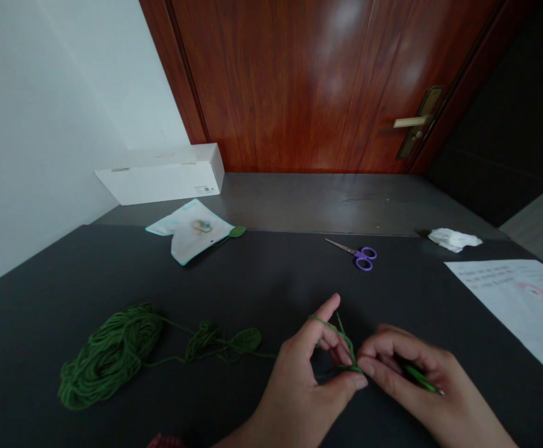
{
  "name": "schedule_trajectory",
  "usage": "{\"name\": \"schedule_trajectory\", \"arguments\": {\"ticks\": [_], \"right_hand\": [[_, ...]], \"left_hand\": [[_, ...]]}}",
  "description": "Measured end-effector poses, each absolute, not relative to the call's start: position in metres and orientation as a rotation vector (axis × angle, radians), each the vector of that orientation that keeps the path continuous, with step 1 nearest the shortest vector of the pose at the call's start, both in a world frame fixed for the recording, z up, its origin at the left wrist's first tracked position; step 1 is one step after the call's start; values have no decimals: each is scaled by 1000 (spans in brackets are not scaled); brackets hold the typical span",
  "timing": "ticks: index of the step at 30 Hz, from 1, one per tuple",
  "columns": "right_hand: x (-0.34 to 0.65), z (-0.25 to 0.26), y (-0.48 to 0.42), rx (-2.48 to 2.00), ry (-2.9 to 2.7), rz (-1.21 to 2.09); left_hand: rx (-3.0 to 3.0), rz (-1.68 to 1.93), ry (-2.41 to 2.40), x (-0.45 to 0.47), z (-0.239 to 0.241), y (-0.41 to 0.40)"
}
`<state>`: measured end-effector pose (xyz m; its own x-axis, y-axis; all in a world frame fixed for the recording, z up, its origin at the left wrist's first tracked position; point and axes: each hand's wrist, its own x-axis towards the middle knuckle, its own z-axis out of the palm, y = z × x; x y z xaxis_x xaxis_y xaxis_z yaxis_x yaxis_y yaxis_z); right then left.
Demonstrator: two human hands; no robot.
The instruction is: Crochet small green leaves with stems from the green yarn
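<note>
Both on the white box and on the paper sheet, saw print too small to read. Worked at a dark counter facing a reddish wooden door. Pinched green yarn between the left fingers, with index raised; pinched just beside with the right fingers, curled around a green tool.

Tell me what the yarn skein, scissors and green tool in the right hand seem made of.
Yarn skein: matte, soft fibre, perhaps cotton or acrylic, shown by loose strands. Scissors: silvery blades, likely steel; smooth purple handles, probably plastic. Green tool: smooth surface suggests plastic or painted metal; shiny end, possibly metal.
</note>
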<state>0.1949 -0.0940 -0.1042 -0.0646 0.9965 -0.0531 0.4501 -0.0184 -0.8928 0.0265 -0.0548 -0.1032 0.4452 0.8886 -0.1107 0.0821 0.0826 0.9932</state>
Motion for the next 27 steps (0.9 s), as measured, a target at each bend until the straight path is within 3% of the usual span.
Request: {"name": "schedule_trajectory", "arguments": {"ticks": [5,13,27], "right_hand": [[187,-103,-97,-1427,-1108,1375],[180,-107,-102,-1312,-682,1571],[181,-117,-97,-1289,-685,1436]], "left_hand": [[1402,783,999,28,-102,-56],[1433,768,1042,27,-94,-54],[1433,817,1007,28,-106,-54]]}}
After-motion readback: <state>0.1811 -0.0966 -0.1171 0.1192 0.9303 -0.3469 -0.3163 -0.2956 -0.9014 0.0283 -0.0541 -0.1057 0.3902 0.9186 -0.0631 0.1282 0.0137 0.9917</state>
